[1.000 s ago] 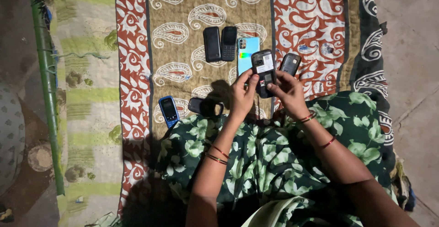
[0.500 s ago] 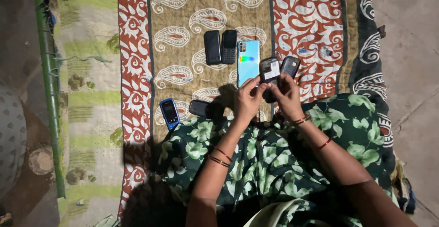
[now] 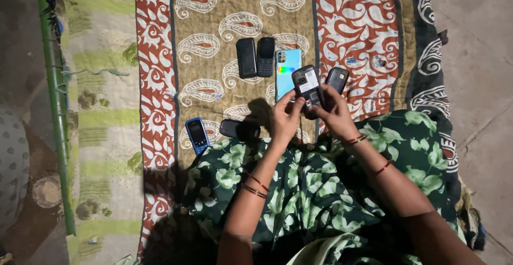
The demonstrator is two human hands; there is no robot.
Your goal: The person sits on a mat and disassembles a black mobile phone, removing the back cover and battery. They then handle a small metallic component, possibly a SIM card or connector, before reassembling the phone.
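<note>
Flanking the held phone (image 3: 308, 85): 5 more phones on patterned cloth (image 3: 214, 40).

Outdoor ground-level sitting spot, likely a home yard
A paisley cloth (image 3: 214, 40) and striped mat (image 3: 101, 121) lie spread over bare concrete ground (image 3: 475, 56), a green pole (image 3: 53, 99) alongside

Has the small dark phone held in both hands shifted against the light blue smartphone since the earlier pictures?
Yes. The held phone earlier sat right of the light blue smartphone; now it overlaps that phone's right edge, so it moved left.
</note>
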